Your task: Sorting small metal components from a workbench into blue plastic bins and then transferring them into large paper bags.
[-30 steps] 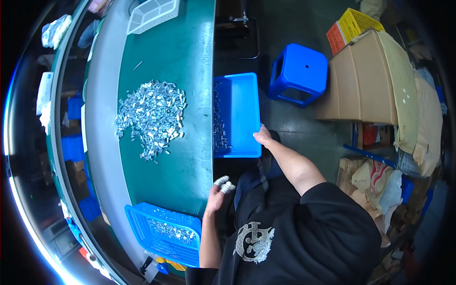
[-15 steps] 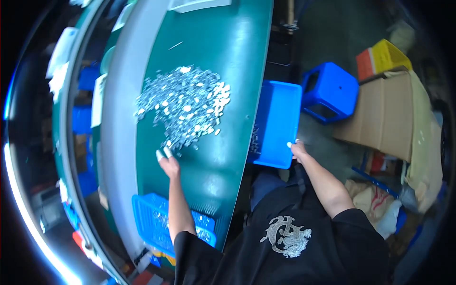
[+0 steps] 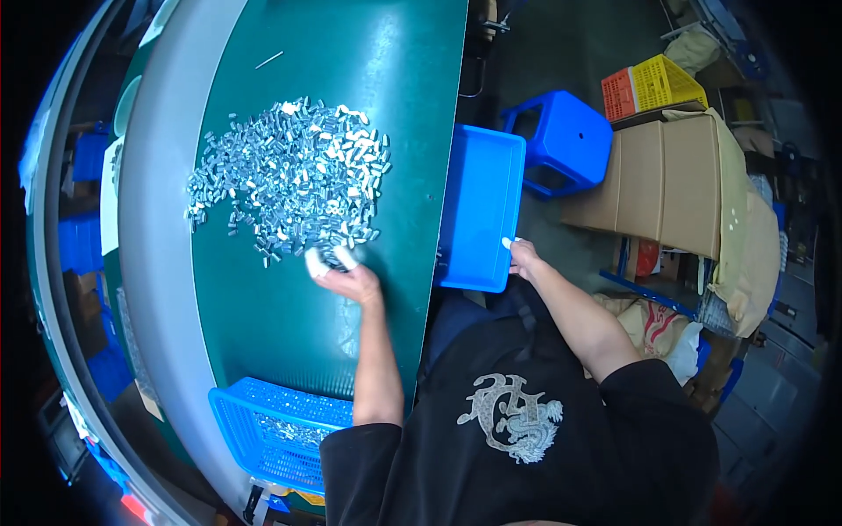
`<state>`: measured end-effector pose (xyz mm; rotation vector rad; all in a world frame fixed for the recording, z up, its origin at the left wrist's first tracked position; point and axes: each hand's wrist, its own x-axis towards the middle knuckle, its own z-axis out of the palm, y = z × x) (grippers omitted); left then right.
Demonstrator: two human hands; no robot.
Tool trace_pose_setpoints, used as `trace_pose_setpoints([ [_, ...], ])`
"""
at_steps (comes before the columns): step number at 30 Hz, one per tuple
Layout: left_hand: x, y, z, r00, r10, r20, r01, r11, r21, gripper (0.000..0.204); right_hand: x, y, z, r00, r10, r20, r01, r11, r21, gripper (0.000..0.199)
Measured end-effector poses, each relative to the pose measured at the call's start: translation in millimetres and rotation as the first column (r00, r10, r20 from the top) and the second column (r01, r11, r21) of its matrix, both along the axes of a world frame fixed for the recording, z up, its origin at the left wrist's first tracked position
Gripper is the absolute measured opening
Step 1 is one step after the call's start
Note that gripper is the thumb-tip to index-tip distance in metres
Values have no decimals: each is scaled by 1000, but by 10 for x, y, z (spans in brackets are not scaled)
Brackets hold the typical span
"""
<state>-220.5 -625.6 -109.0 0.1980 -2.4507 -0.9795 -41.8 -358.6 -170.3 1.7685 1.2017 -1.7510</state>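
Note:
A broad heap of small short metal pieces point(image 3: 294, 171), grey and shiny, lies spread on the green tabletop point(image 3: 281, 311). At the heap's near edge is my left hand point(image 3: 346, 280), with white covers on its fingertips. Its thumb and fingers are apart, slightly blurred, and several pieces show between them. Beside the table's right edge, a shallow blue tray point(image 3: 481, 210) is held by my right hand point(image 3: 524, 257), which pinches its right rim near the front corner. The tray's left side goes out of sight at the table edge, where a few small pieces show.
A blue perforated basket point(image 3: 241, 421) with more metal pieces stands at the table's near left. A thin rod point(image 3: 269, 60) lies beyond the heap. To the right are a blue stool point(image 3: 574, 140), a cardboard box point(image 3: 658, 175) and a yellow crate point(image 3: 664, 83).
My left hand has moved right along the heap's near edge, among the pieces. My right hand keeps its hold on the tray rim. The whole view has shifted, and fewer pieces show in the tray.

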Motion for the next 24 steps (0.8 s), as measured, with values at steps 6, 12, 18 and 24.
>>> trace_pose_setpoints([
  [6, 538, 730, 120, 957, -261, 126, 248, 962, 116, 61, 57, 33, -13, 1000, 1, -28, -1, 1000, -25, 32],
  [12, 900, 1364, 152, 883, -454, 121, 454, 891, 31, 52, 105, 63, -113, 996, 83, -25, -83, 997, 9, 29],
  [18, 972, 1648, 122, 852, -500, 155, 505, 863, 8, 53, 30, 20, -48, 977, 199, 76, -206, 973, 102, 51],
  [24, 951, 1424, 257, 762, -635, 127, 634, 772, 53, 50, 134, -24, -324, 940, 323, 111, -340, 857, 387, 42],
])
